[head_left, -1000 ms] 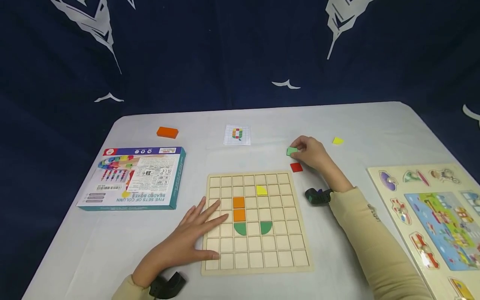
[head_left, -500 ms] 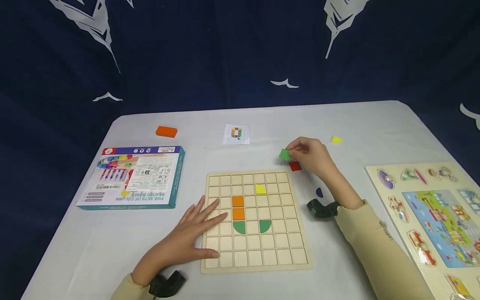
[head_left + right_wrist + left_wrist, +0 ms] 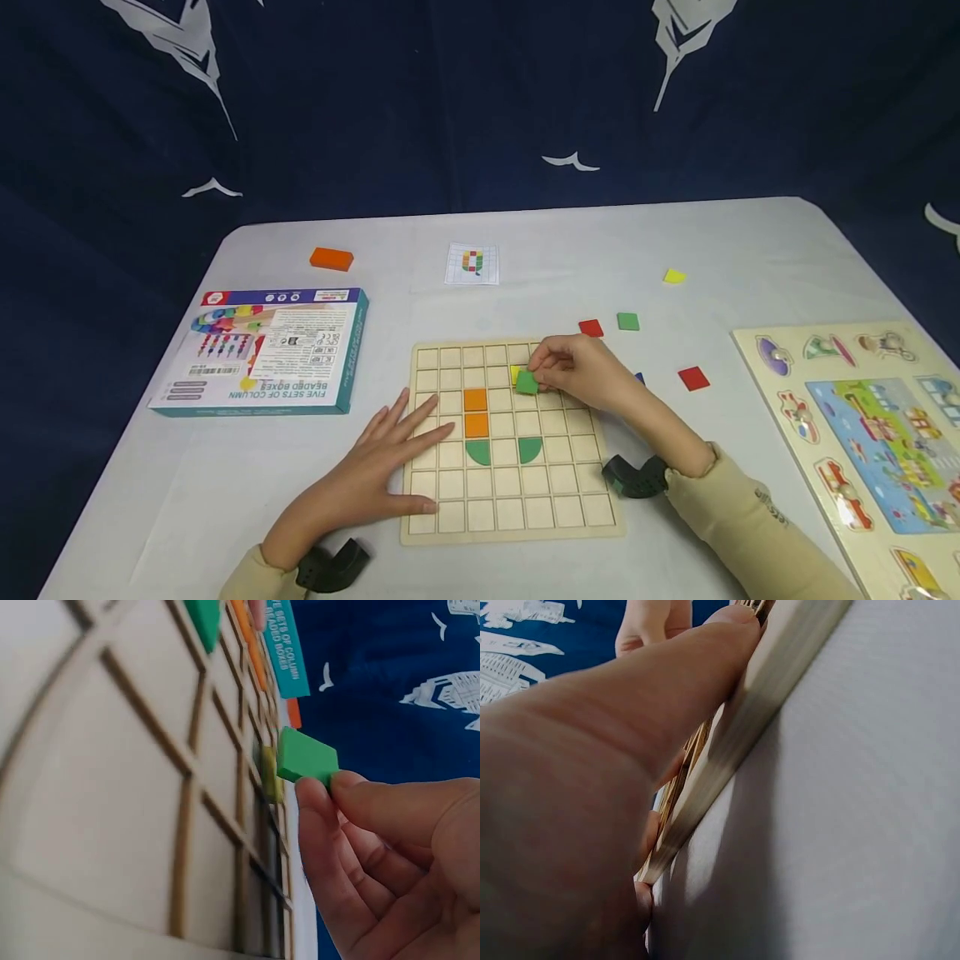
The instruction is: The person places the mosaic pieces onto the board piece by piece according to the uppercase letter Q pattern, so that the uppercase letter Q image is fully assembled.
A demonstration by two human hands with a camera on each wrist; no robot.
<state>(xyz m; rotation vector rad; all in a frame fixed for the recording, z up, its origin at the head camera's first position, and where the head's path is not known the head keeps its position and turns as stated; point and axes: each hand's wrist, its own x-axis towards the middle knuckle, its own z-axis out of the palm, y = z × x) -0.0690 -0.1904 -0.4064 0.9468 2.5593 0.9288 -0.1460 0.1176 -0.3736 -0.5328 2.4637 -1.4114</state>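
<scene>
My right hand (image 3: pixel 573 369) pinches a light green square tile (image 3: pixel 307 756) between thumb and fingertip, just above the wooden grid board (image 3: pixel 450 521). The tile partly covers a yellow quarter-round piece (image 3: pixel 514 372) in the head view. Fingers spread, my left hand (image 3: pixel 382 467) rests on the board's left edge, thumb on the lower left cells. Two orange squares (image 3: pixel 476 412) sit one above the other in the grid. Below them lies a green quarter-round piece (image 3: pixel 477 452), with another green quarter-round piece (image 3: pixel 529 450) to its right.
A small pattern card (image 3: pixel 472 264) lies behind the board. Right of it are a red tile (image 3: pixel 590 328), a green tile (image 3: pixel 627 321), another red tile (image 3: pixel 693 378) and a yellow piece (image 3: pixel 674 276). A box (image 3: pixel 262 350) and orange block (image 3: pixel 332 259) lie left, a picture puzzle (image 3: pixel 862 450) right.
My right hand has carried the green tile from the table behind the board, toward me and left, over the grid. The uncovered green and red tiles now show. The left hand stays put.
</scene>
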